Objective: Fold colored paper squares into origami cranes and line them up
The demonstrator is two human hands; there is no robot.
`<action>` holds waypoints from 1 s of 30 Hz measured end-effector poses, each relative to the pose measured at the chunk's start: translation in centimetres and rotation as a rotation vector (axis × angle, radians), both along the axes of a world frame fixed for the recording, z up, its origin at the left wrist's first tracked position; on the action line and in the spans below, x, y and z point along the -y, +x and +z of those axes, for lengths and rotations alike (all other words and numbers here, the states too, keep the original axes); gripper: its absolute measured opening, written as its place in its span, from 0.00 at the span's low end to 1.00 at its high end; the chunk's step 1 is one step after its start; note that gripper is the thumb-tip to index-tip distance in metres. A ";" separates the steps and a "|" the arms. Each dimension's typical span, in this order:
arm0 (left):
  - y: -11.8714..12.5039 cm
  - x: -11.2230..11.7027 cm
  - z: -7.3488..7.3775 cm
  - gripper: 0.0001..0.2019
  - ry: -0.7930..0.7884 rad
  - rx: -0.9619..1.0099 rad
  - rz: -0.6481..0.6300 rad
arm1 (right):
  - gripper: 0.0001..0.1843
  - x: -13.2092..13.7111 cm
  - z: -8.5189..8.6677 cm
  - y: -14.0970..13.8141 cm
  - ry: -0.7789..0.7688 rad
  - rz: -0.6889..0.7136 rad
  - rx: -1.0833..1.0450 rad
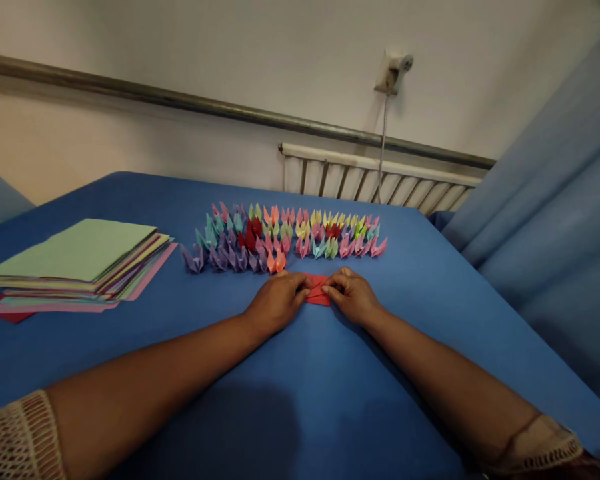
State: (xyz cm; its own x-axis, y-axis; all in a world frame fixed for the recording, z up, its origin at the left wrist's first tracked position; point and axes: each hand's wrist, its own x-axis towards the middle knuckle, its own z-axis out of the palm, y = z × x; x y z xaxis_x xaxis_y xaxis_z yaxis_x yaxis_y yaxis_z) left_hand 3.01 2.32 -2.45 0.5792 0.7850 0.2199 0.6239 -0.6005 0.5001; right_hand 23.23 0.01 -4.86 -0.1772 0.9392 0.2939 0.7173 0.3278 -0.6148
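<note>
Pinching a small red paper between two hands

Just below and right of the centre of the frame, a folded piece of red paper (318, 291) lies low over the blue-covered table (220, 303). The left hand (280, 299) grips its left end, thumb against curled fingers; the right hand (356, 295) grips the right end in the same way. Both hands are nearly closed, with the paper's creased middle showing between them.

Just beyond the hands, across the middle of the frame, stand rows of folded paper figures (285, 230) in purple, teal, red, pink, yellow and green. At the left of the frame sits an uneven stack of coloured sheets (80, 250), pale green on top. A metal rail (205, 103) crosses the wall above, and a blue curtain (545, 200) hangs at the right edge.
</note>
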 end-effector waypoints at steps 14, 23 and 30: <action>-0.1 -0.1 -0.4 0.13 0.214 -0.127 -0.157 | 0.18 -0.4 -0.2 0.1 0.064 0.088 0.166; -0.2 0.5 0.6 0.11 0.305 -0.290 -0.231 | 0.18 0.0 0.6 0.2 0.029 0.129 0.242; -0.2 0.6 1.0 0.11 0.357 -0.307 -0.274 | 0.15 0.4 1.3 0.2 0.031 0.108 0.253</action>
